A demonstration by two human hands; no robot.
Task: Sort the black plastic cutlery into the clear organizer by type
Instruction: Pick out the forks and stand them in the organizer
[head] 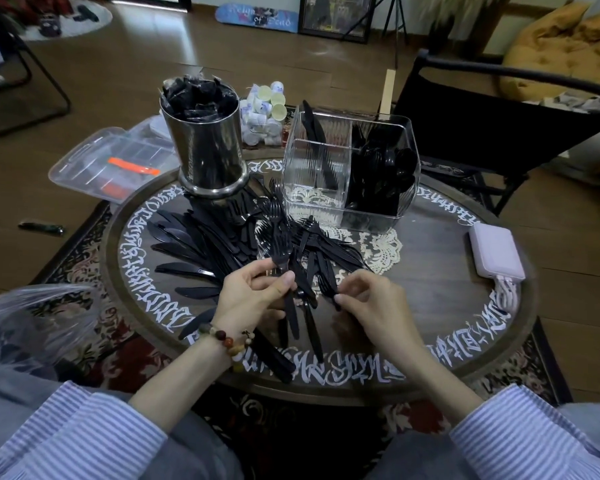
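Observation:
Black plastic knives [187, 247] and forks [312, 251] lie heaped across the middle of the round table [430, 271]. My left hand [253, 296] grips a bunch of forks [281, 251], tines pointing away from me. My right hand [371, 299] pinches one more fork [328, 287] at the near edge of the pile. Behind the pile stands the clear organizer [347, 168]: its right compartment is packed with black spoons [385, 174], a back left one holds a few knives [314, 133], and the front left one looks empty.
A steel canister [205, 150] stuffed with black wrappers stands at the back left. Small white cups [265, 112] sit behind it. A pink power bank [496, 252] with a cable lies at the right. A clear lidded box [108, 164], a plastic bag [32, 323] and a black chair [499, 126] surround the table.

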